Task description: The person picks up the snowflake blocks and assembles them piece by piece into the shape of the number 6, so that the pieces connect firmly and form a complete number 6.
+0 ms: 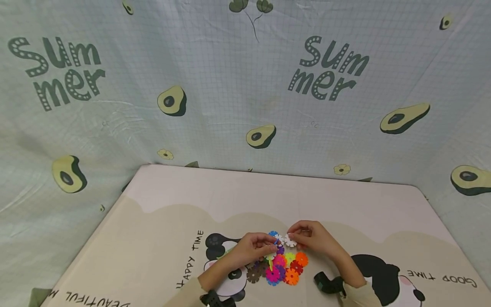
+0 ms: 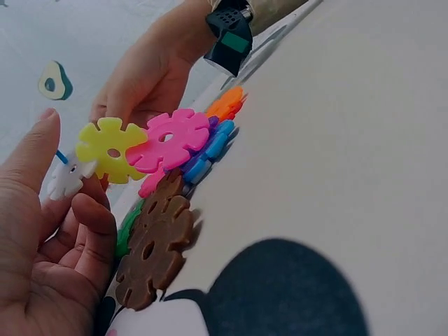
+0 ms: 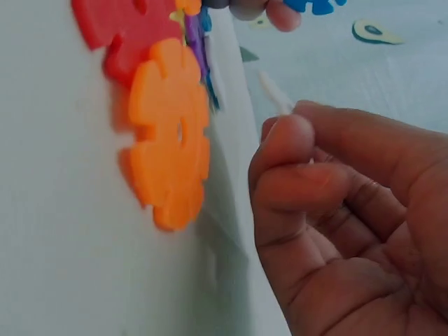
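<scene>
My left hand pinches a blue flower-shaped disc between thumb and fingers, above the left side of a pile of notched plastic discs. A white flower disc shows right by its fingertips in the left wrist view. To the right, my right hand pinches another white flower disc by its edge, seen edge-on in the right wrist view. The two hands face each other, a short gap apart. Below them lie pink, yellow, brown and orange discs.
The pile sits on a table with a printed cover showing pandas and lettering. A pale curtain with avocado prints hangs behind the table. Each wrist bears a dark strapped device; the right one is beside the pile.
</scene>
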`<state>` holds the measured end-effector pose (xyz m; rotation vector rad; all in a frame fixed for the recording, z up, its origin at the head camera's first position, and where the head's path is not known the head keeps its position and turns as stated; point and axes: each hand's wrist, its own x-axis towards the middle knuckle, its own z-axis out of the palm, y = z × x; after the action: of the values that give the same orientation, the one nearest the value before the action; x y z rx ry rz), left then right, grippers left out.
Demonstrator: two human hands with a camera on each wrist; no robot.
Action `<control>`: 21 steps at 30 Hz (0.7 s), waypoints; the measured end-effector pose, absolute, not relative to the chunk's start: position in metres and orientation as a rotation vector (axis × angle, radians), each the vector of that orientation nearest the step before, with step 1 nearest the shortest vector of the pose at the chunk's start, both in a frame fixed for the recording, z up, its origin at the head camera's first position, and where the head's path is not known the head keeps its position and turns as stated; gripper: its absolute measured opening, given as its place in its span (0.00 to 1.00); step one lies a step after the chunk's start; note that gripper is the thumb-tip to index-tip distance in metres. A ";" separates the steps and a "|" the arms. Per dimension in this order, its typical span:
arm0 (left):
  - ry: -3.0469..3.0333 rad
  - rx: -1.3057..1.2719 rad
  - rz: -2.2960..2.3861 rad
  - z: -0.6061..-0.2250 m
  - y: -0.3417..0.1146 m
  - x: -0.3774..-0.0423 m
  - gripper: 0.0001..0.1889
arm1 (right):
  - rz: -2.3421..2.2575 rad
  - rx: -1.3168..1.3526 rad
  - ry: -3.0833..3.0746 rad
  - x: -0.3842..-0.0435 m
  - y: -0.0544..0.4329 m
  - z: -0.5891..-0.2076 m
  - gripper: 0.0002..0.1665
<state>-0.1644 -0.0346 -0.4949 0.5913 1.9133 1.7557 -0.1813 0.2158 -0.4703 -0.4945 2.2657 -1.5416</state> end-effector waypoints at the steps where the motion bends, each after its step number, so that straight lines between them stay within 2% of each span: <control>1: 1.912 0.589 1.757 -0.495 -0.034 -0.164 0.18 | -1.566 -0.481 2.243 -0.181 0.215 -0.470 0.14; 9: 1.910 0.591 1.744 -0.490 -0.034 -0.162 0.17 | -1.703 -0.411 2.111 -0.179 0.209 -0.462 0.19; 21: 1.906 0.617 1.741 -0.493 -0.032 -0.163 0.16 | -1.720 -0.481 2.057 -0.176 0.203 -0.461 0.18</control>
<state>-0.1630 -0.0317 -0.4931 0.6167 1.9065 1.7413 -0.1757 0.2031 -0.4613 -0.4807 2.0568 -1.7202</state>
